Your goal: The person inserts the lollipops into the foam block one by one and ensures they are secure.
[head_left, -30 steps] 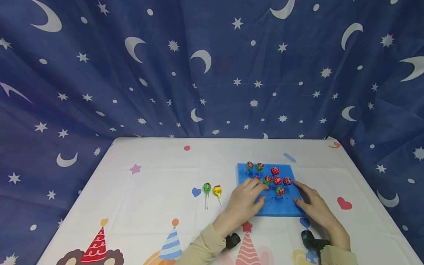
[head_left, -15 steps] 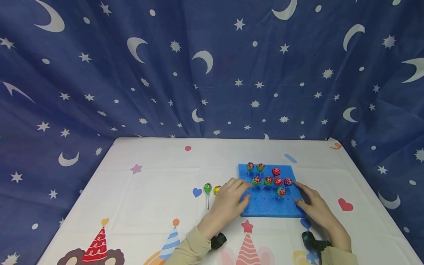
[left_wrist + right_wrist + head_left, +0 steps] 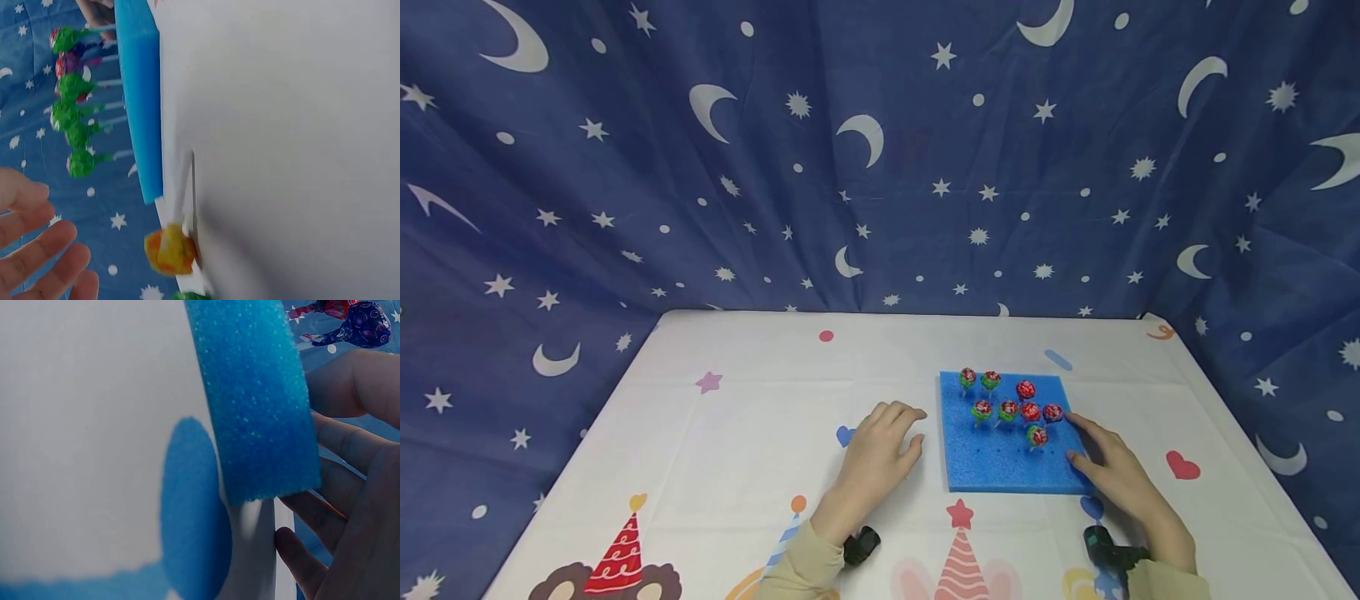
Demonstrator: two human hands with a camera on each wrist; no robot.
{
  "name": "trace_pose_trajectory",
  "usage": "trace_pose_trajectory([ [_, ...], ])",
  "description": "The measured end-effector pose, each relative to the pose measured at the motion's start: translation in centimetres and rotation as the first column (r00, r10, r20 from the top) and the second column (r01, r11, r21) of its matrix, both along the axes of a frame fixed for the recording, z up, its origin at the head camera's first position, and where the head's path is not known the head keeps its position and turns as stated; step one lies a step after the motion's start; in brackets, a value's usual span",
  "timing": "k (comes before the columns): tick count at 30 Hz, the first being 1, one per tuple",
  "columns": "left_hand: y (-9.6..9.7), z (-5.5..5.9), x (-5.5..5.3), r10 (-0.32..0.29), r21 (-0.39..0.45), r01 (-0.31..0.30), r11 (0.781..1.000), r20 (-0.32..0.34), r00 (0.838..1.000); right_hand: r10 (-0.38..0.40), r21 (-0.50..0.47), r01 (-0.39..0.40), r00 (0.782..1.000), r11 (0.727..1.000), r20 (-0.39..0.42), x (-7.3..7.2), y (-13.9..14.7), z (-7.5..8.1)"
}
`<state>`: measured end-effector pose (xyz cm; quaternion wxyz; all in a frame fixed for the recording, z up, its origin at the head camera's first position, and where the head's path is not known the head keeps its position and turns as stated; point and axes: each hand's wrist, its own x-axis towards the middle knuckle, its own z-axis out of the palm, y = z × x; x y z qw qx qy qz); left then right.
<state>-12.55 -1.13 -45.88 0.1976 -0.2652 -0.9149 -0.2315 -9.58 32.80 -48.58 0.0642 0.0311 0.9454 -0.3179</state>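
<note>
My left hand (image 3: 868,458), fingers slightly bent and holding nothing, hovers over the table left of a blue foam board (image 3: 1015,473). In the left wrist view a yellow lollipop (image 3: 170,251) lies close to those fingers, and a green lollipop (image 3: 192,295) shows at the bottom edge. The hand hides both in the head view. Several red-and-green wrapped lollipops (image 3: 1008,411) stand on their sticks in the board's back half. At the board's right side rests my right hand (image 3: 1116,475), thumb and fingers spread against its edge.
A white tablecloth (image 3: 760,417) with printed party hats and hearts covers the table. Small holes dot the front half of the foam board. Behind the table hangs a blue curtain (image 3: 910,233) with moons and stars.
My left hand has drawn back leftward from over the foam board to above the loose lollipops, covering them in the head view. The right hand has stayed at the board's edge.
</note>
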Motion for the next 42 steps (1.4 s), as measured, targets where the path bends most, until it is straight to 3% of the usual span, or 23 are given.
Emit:
trace_pose_trajectory([
  [13, -2.4, -0.8, -0.6, 0.111, 0.092, -0.122, 0.988, 0.116, 0.987, -0.006, 0.008, 0.006, 1.000, 1.000, 0.012, 0.1, 0.1, -0.2],
  [24, -3.6, -1.3, -1.5, 0.182, 0.069, -0.214, 0.974, 0.318, 0.931, -0.009, 0.009, 0.008, 1.000, 1.000, 0.014, 0.1, 0.1, -0.2],
  [42, -4.0, -2.1, -2.4, 0.164, 0.069, -0.206, 0.976, 0.390, 0.906, 0.001, 0.004, -0.001, 1.000, 1.000, -0.012, 0.1, 0.1, -0.1],
])
